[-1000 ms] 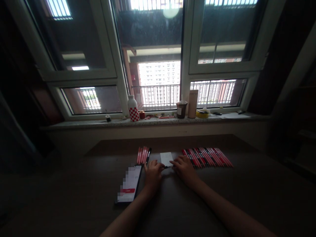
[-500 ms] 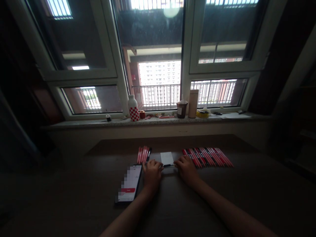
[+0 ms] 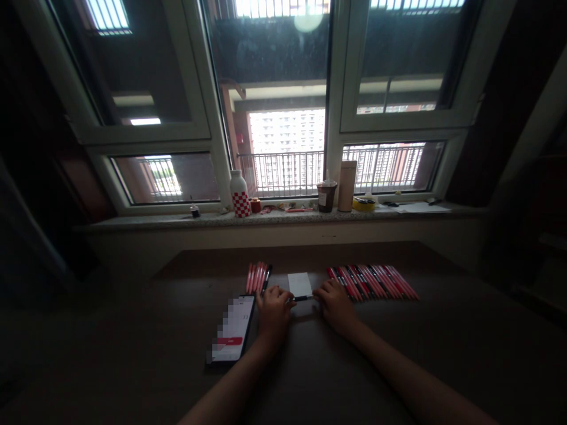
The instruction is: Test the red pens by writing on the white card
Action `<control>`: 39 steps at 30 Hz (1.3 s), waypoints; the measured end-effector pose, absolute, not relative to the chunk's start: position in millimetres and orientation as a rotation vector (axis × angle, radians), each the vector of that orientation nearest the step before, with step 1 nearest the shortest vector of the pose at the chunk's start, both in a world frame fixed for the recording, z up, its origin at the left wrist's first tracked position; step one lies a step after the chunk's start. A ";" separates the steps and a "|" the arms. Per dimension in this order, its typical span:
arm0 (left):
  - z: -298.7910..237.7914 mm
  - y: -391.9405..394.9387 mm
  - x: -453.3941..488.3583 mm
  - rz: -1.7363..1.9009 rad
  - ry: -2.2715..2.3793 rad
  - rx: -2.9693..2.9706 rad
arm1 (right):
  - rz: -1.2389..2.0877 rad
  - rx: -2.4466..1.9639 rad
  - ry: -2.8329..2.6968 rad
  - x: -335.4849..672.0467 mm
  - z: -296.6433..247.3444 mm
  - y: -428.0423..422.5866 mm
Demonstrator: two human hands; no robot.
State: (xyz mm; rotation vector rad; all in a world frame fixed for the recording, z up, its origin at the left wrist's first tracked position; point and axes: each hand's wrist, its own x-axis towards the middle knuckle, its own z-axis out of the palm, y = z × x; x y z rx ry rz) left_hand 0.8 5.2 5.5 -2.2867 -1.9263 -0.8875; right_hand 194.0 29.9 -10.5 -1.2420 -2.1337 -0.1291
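Between my two hands a dark pen (image 3: 303, 298) lies level, just in front of a small white paper (image 3: 300, 284). My left hand (image 3: 274, 310) is closed on the pen's left end, and my right hand (image 3: 335, 303) pinches its right end. Beyond my left hand is a small row of pink pens (image 3: 256, 277) with a black pen (image 3: 267, 277) at its right side. A longer row of red, pink and black pens (image 3: 372, 281) lies beside my right hand. The fingertips partly hide both pen ends.
A phone (image 3: 233, 327) with a lit screen lies left of my left forearm on the dark table (image 3: 328, 383). On the window sill (image 3: 283, 217) stand a checkered bottle (image 3: 240, 195), a drink cup (image 3: 326, 196), a tan flask (image 3: 346, 186) and a yellow item (image 3: 363, 204).
The pen between my hands shows slightly less of its light right part and its dark part sits a little further right. Both hands stay almost in place.
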 end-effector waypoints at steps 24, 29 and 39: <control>10.5 2.8 -0.6 -0.891 -1.837 -2.292 | -0.070 -1.155 -2.138 197.4 -6.9 30.0; 9.8 4.1 -1.5 -0.938 -1.840 -2.337 | -0.069 -1.154 -2.124 197.0 -5.2 27.7; 6.1 4.5 0.3 -0.929 -1.845 -2.275 | -0.081 -1.224 -2.093 194.9 -4.1 25.6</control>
